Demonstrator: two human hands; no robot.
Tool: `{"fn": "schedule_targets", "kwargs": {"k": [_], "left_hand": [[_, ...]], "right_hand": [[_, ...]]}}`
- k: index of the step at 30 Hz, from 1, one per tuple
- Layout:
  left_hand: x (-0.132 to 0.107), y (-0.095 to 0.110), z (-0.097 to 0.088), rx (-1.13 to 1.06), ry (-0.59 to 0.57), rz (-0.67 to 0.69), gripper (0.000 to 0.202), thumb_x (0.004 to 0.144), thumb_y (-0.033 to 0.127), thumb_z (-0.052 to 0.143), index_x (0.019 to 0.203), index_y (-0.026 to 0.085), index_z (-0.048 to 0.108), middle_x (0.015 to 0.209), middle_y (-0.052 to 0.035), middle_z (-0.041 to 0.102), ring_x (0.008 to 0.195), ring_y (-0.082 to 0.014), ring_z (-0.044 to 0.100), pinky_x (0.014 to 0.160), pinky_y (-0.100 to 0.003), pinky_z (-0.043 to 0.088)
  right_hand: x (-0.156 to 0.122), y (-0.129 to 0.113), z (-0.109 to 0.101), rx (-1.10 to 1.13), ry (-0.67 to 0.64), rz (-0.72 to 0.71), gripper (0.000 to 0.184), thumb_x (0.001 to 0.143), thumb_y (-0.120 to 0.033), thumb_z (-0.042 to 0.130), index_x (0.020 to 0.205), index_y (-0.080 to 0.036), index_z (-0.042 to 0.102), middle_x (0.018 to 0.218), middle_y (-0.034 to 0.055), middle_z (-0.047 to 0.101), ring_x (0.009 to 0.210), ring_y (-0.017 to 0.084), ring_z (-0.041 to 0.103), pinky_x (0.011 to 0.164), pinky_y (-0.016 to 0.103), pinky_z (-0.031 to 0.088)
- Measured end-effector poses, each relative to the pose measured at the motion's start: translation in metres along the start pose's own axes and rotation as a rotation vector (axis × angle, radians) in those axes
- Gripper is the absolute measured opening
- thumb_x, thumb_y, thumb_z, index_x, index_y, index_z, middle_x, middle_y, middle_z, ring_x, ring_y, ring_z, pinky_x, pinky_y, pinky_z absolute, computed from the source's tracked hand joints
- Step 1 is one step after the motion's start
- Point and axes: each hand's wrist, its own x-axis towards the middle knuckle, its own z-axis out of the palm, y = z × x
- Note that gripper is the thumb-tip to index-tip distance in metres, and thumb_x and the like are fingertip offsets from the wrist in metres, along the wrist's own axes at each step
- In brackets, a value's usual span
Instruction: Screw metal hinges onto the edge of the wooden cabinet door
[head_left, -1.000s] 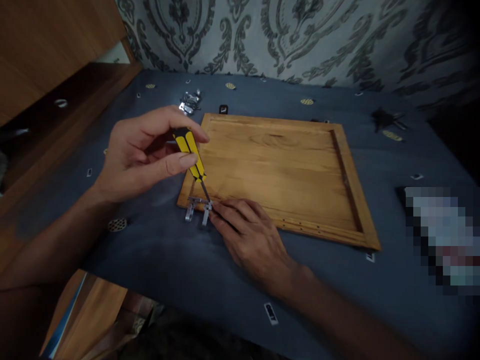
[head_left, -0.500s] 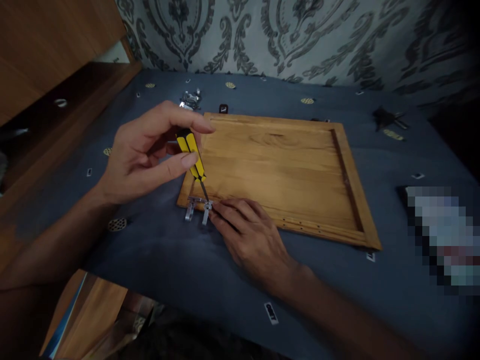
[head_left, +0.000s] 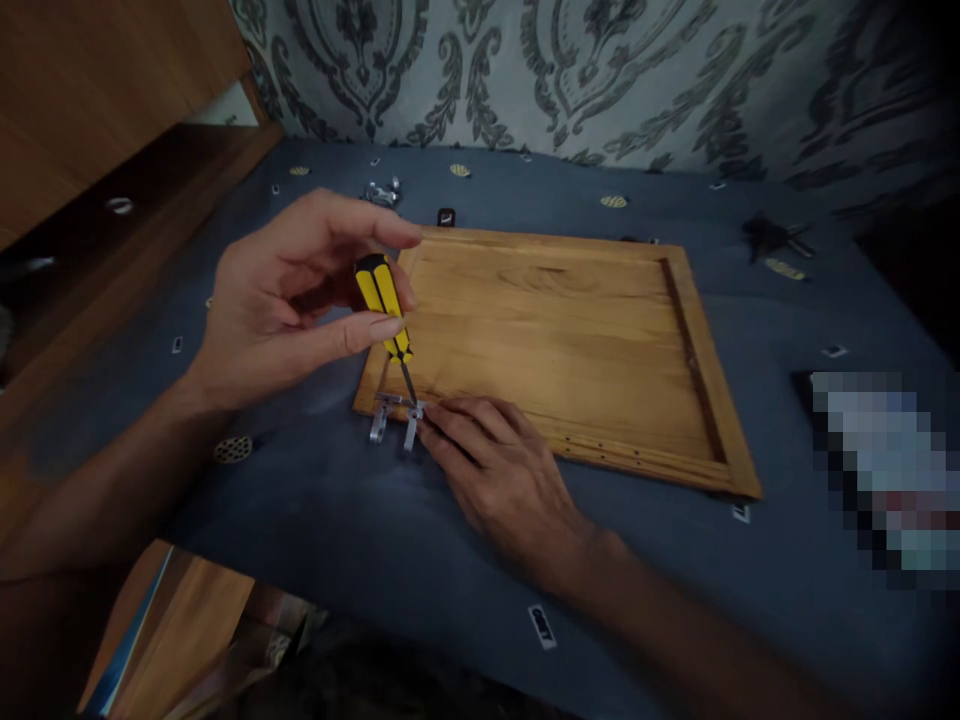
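My left hand (head_left: 289,300) pinches a yellow-and-black screwdriver (head_left: 384,305) between thumb and fingers, with the index finger lifted off its handle. The shaft slants down, its tip on a silver metal hinge (head_left: 410,428) at the near left corner of a framed wooden door panel (head_left: 555,320). Two metal arms of the hardware stick out past the panel's near edge. My right hand (head_left: 506,470) lies over that edge, fingers close together, fingertips pressed against the hinge. Its thumb is hidden.
Loose metal hardware (head_left: 384,190) lies behind my left hand. A dark tool-like object (head_left: 776,238) is at the far right, and a blurred-out item (head_left: 885,470) nearer. Wooden furniture (head_left: 120,100) stands at the left. Blue patterned cloth (head_left: 337,510) lies under the panel.
My left hand has shifted slightly up and left, its fingers repositioned around the screwdriver handle. The screwdriver tip, my right hand and the panel stay in place.
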Motion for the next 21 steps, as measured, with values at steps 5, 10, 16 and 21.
{"fn": "schedule_targets", "kwargs": {"k": [5, 10, 16, 21], "left_hand": [[-0.0001, 0.0016, 0.0021, -0.047, 0.037, -0.038, 0.044, 0.081, 0.007, 0.078, 0.122, 0.014, 0.063, 0.099, 0.0001, 0.074, 0.091, -0.0123, 0.074, 0.079, -0.027, 0.066], [0.0017, 0.0016, 0.0011, -0.006, 0.132, 0.039, 0.041, 0.081, 0.015, 0.080, 0.120, 0.017, 0.065, 0.096, 0.0033, 0.072, 0.083, -0.0127, 0.074, 0.070, -0.032, 0.067], [0.0002, 0.0044, 0.0029, 0.015, 0.136, 0.003, 0.040, 0.082, 0.015, 0.080, 0.119, 0.016, 0.065, 0.095, 0.0017, 0.071, 0.086, -0.0144, 0.075, 0.076, -0.038, 0.068], [-0.0005, 0.0037, 0.0034, 0.005, 0.094, -0.011, 0.039, 0.082, 0.014, 0.079, 0.118, 0.017, 0.065, 0.097, 0.0014, 0.071, 0.088, -0.0135, 0.075, 0.075, -0.031, 0.068]], "right_hand": [[-0.0015, 0.0000, -0.0001, 0.009, -0.032, 0.008, 0.029, 0.100, -0.010, 0.048, 0.114, -0.013, 0.074, 0.117, 0.0100, 0.075, 0.110, 0.024, 0.061, 0.093, 0.041, 0.052], [-0.0018, -0.0001, 0.0004, 0.023, -0.031, 0.007, 0.027, 0.098, -0.009, 0.053, 0.115, -0.012, 0.073, 0.117, 0.0113, 0.075, 0.109, 0.024, 0.062, 0.093, 0.041, 0.052], [-0.0018, -0.0002, 0.0015, 0.025, -0.020, 0.006, 0.025, 0.098, -0.009, 0.053, 0.113, -0.009, 0.073, 0.116, 0.0112, 0.075, 0.109, 0.024, 0.061, 0.094, 0.039, 0.051], [-0.0017, 0.0003, 0.0011, 0.006, -0.019, 0.008, 0.028, 0.100, -0.010, 0.049, 0.113, -0.012, 0.073, 0.116, 0.0100, 0.075, 0.109, 0.023, 0.061, 0.094, 0.039, 0.051]]}}
